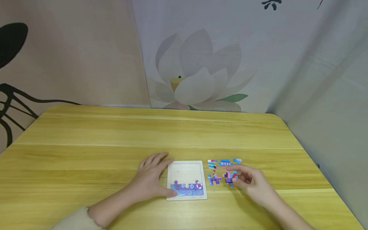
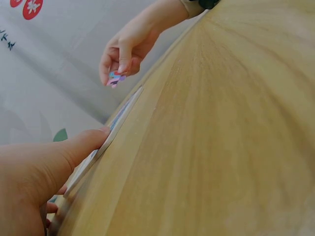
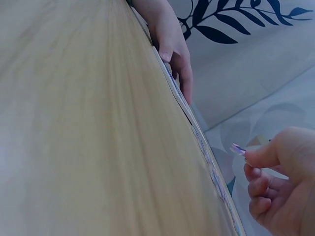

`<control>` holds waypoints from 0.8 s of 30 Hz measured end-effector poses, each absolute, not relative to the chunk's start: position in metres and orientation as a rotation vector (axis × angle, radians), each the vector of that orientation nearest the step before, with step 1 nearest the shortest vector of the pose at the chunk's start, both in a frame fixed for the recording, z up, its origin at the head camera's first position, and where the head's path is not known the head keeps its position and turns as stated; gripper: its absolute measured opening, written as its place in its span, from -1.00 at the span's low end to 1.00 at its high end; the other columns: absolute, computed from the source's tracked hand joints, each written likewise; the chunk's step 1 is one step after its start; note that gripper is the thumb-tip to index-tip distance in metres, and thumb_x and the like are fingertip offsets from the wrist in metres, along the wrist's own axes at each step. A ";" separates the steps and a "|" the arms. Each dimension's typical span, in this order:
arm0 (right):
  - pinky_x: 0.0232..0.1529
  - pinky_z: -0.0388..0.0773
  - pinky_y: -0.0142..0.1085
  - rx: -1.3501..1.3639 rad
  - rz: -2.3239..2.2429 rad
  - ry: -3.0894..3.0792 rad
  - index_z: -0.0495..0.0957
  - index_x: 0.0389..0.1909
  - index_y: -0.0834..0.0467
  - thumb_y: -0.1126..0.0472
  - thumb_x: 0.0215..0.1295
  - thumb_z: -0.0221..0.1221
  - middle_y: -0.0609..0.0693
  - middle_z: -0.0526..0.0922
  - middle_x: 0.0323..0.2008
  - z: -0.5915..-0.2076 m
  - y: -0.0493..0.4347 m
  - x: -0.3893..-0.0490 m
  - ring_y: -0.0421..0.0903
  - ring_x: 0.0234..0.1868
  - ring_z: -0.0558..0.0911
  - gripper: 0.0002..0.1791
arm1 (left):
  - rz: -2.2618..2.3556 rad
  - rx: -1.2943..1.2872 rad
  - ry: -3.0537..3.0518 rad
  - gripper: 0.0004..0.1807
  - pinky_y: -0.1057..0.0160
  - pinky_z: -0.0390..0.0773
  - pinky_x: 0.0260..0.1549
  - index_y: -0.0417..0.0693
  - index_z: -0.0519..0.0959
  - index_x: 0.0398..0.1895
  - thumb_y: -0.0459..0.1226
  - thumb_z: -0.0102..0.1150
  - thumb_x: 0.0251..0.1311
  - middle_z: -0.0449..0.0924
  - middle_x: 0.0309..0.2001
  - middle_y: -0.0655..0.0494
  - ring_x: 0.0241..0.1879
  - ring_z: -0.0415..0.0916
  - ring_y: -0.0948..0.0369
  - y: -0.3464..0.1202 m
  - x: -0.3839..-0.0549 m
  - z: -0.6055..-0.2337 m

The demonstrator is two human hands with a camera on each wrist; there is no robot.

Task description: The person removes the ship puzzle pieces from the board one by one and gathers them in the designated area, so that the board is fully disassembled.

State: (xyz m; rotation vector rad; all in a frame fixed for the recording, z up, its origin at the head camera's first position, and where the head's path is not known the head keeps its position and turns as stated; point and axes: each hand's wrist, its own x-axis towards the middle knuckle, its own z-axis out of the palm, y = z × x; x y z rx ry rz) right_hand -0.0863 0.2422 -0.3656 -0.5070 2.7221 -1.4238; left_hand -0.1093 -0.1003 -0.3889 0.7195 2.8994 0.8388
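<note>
A square wooden puzzle board [image 1: 186, 172] lies on the table, its lower part filled with purple and blue jigsaw pieces [image 1: 188, 190]. My left hand [image 1: 149, 182] rests at its left side, fingers spread; the thumb presses the lower left corner and the index finger touches the upper left. Between the thumb and fingers of my right hand [image 1: 254, 183] is a pink and purple jigsaw piece [image 1: 228, 177], pinched right of the board. The right wrist view shows this piece [image 3: 237, 148] edge-on, raised off the table. Loose jigsaw pieces [image 1: 214, 179] lie beside the board, some partly behind the right hand.
The wooden table [image 1: 115, 127] spreads out on all sides of the board. Behind it hangs a pale curtain [image 1: 207, 64] printed with a lotus flower, and a grey curtain [image 1: 330, 95] runs along the right edge.
</note>
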 end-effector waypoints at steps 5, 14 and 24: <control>-0.67 0.34 -0.39 -0.516 -1.413 2.775 0.63 -0.05 0.11 0.46 0.13 0.26 -0.14 0.36 -0.60 -0.367 0.253 -0.085 -0.26 -0.63 0.33 -0.64 | 0.837 0.712 2.897 0.15 -0.33 -0.15 0.26 -0.03 0.34 0.36 0.33 0.41 -0.37 0.10 0.43 -0.06 0.39 -0.05 -0.15 -0.100 -0.109 -0.389; -0.71 0.31 -0.39 -0.560 -1.412 2.837 0.62 -0.10 0.20 0.53 0.07 0.26 -0.13 0.40 -0.57 -0.378 0.269 -0.083 -0.26 -0.65 0.32 -0.65 | 0.835 0.719 2.892 0.16 -0.34 -0.14 0.25 -0.03 0.33 0.37 0.38 0.35 -0.36 0.09 0.43 -0.06 0.39 -0.06 -0.15 -0.100 -0.110 -0.391; -0.66 0.32 -0.40 -0.428 -1.299 2.870 0.64 -0.13 0.13 0.47 0.11 0.27 -0.13 0.41 -0.57 -0.378 0.278 -0.087 -0.26 -0.62 0.33 -0.69 | 0.837 0.717 2.889 0.16 -0.34 -0.13 0.25 -0.02 0.33 0.37 0.37 0.36 -0.35 0.09 0.43 -0.06 0.39 -0.06 -0.14 -0.101 -0.110 -0.390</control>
